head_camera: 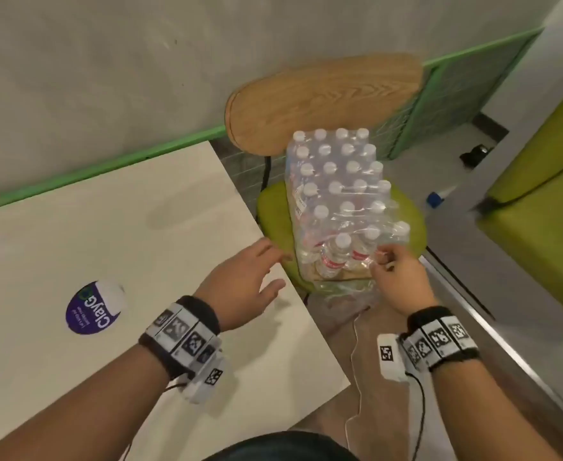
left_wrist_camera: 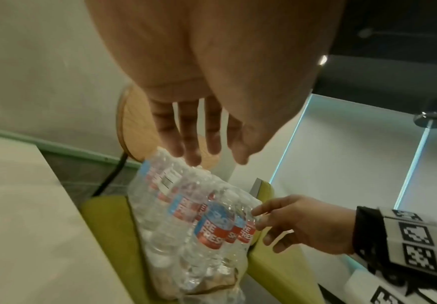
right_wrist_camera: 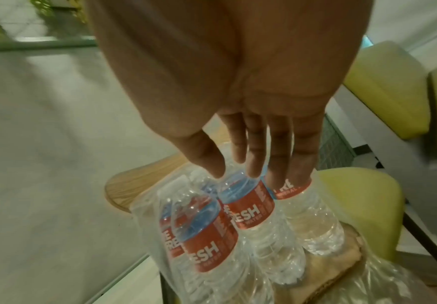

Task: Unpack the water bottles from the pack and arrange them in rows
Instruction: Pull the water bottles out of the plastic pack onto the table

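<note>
The right hand [head_camera: 396, 271] is reaching the near, torn-open end of the clear shrink-wrapped pack of water bottles [head_camera: 340, 197], fingers curling at the wrap, grasp unclear; the left hand [head_camera: 243, 281] is hovering beside it, fingers spread, holding nothing.

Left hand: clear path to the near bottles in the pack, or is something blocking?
Probably yes. The left hand hovers open over the table corner beside the pack, nothing between. The wrap looks torn at the near end, though the right hand already works there and may crowd it.
</note>
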Motion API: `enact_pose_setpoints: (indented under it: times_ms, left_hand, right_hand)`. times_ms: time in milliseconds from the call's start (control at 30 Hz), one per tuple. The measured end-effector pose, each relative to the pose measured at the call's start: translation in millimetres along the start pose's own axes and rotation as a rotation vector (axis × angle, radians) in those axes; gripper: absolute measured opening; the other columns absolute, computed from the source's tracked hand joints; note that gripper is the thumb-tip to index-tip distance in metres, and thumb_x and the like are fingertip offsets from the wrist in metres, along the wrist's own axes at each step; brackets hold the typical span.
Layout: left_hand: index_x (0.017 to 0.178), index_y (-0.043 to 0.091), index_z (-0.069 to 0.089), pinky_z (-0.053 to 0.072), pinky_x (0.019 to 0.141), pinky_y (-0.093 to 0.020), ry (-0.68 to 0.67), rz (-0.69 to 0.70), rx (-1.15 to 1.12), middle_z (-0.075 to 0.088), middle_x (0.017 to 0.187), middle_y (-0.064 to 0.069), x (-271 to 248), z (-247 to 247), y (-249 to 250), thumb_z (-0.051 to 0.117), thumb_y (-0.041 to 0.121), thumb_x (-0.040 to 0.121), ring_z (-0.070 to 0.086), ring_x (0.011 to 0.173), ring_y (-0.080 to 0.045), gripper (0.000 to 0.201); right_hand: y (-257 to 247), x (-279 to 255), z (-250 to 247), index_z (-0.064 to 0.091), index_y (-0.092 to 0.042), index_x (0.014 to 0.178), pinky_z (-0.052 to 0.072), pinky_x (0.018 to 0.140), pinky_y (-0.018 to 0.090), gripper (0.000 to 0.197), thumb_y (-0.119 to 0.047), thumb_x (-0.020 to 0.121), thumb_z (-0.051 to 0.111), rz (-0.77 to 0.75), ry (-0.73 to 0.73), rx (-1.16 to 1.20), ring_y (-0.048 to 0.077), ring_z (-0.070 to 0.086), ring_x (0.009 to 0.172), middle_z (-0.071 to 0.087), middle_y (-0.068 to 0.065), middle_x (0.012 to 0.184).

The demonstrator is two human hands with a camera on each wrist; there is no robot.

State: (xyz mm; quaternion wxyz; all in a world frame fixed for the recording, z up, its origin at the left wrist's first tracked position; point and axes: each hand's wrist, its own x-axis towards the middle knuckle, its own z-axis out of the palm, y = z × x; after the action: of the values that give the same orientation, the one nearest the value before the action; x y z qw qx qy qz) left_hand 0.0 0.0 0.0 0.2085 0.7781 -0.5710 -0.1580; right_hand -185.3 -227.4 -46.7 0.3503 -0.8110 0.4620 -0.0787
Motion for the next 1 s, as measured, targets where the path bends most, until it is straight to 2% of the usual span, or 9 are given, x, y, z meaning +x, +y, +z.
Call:
enact_pose_setpoints:
  times_ms: [67, 200, 333, 433, 500, 600, 700, 833, 1000]
  left_hand:
    - [0.127, 0.036, 0.046, 0.052, 0.080, -0.032, 0.044, -0.006, -0.092, 0.045, 0.120, 0.016, 32.1, 10.9, 11.1, 0.057, 0.032, 0.092, 0.055, 0.089, -0.005, 0.037]
    - [0.131, 0.033, 0.045, 0.053, 0.079, -0.036, -0.045, 0.107, 0.009, 0.043, 0.132, 0.014, 86.1, 43.9, 31.4, 0.054, 0.028, 0.092, 0.059, 0.093, -0.012, 0.040]
    - [0.145, 0.034, 0.030, 0.056, 0.078, -0.040, -0.158, 0.113, 0.274, 0.024, 0.152, 0.014, 118.0, 68.0, 33.0, 0.052, 0.028, 0.092, 0.059, 0.112, -0.021, 0.057]
    - [0.149, 0.029, 0.024, 0.055, 0.077, -0.041, -0.204, 0.061, 0.314, 0.024, 0.150, 0.005, 128.7, 79.4, 31.6, 0.056, 0.015, 0.089, 0.060, 0.107, -0.027, 0.069]
    - [0.142, 0.023, 0.034, 0.053, 0.074, -0.039, -0.191, 0.050, 0.268, 0.032, 0.142, -0.001, 130.3, 82.8, 31.9, 0.058, 0.012, 0.088, 0.062, 0.098, -0.029, 0.060]
    - [0.127, 0.018, 0.044, 0.045, 0.071, -0.034, -0.179, 0.009, 0.157, 0.043, 0.132, -0.005, 127.0, 82.1, 31.4, 0.061, 0.007, 0.087, 0.062, 0.091, -0.030, 0.045]
    - [0.116, 0.019, 0.047, 0.041, 0.072, -0.029, -0.180, -0.093, -0.016, 0.060, 0.113, -0.007, 117.6, 70.2, 26.4, 0.061, 0.009, 0.088, 0.060, 0.093, -0.026, 0.032]
    - [0.110, 0.030, 0.047, 0.048, 0.071, -0.034, -0.131, -0.142, -0.126, 0.064, 0.094, 0.001, 82.3, 39.1, 8.8, 0.061, 0.036, 0.091, 0.060, 0.084, -0.022, 0.025]
    - [0.114, 0.037, 0.046, 0.052, 0.083, -0.040, -0.142, -0.214, -0.261, 0.066, 0.109, 0.004, -1.3, -5.3, -32.4, 0.054, 0.042, 0.095, 0.063, 0.093, -0.017, 0.021]
  right_hand:
    - [1.4, 10.7, 4.0, 0.048, -0.013, 0.136, 0.045, 0.089, 0.027, 0.050, -0.018, 0.089, 0.065, 0.067, 0.028, 0.082, 0.018, 0.058, 0.106, 0.060, 0.001, 0.116]
    - [4.5, 26.1, 12.8, 0.042, -0.018, 0.138, 0.043, 0.076, 0.027, 0.059, -0.032, 0.087, 0.069, 0.032, 0.012, 0.080, 0.019, 0.060, 0.092, 0.060, -0.002, 0.097]
    - [3.9, 35.0, 10.6, 0.042, -0.024, 0.137, 0.044, 0.065, 0.028, 0.049, -0.033, 0.092, 0.061, 0.020, 0.013, 0.073, 0.015, 0.061, 0.071, 0.062, -0.002, 0.080]
    - [2.3, 36.4, 8.9, 0.053, -0.027, 0.129, 0.039, 0.061, 0.023, 0.038, -0.033, 0.093, 0.062, -0.044, 0.044, 0.049, -0.001, 0.052, 0.063, 0.056, -0.011, 0.075]
    - [2.4, 33.8, 9.1, 0.059, -0.031, 0.123, 0.043, 0.060, 0.024, 0.034, -0.033, 0.090, 0.066, -0.088, 0.063, 0.027, 0.005, 0.055, 0.065, 0.054, -0.015, 0.073]
    - [7.7, 29.4, 12.8, 0.065, -0.033, 0.118, 0.054, 0.076, 0.034, 0.038, -0.037, 0.081, 0.074, -0.127, 0.084, -0.006, 0.014, 0.061, 0.082, 0.059, -0.005, 0.093]
    - [9.2, 24.1, 15.3, 0.071, -0.032, 0.108, 0.056, 0.081, 0.035, 0.037, -0.034, 0.073, 0.082, -0.144, 0.097, 0.065, 0.013, 0.064, 0.087, 0.057, -0.012, 0.108]
    - [-2.0, 8.1, 8.0, 0.073, -0.028, 0.104, 0.049, 0.085, 0.022, 0.035, -0.032, 0.070, 0.084, -0.180, 0.153, 0.084, 0.005, 0.062, 0.096, 0.060, -0.019, 0.108]
    - [-41.8, -21.4, 5.4, 0.073, -0.026, 0.102, 0.055, 0.076, 0.023, 0.035, -0.027, 0.070, 0.086, -0.195, -0.004, 0.282, 0.001, 0.067, 0.085, 0.072, -0.014, 0.095]
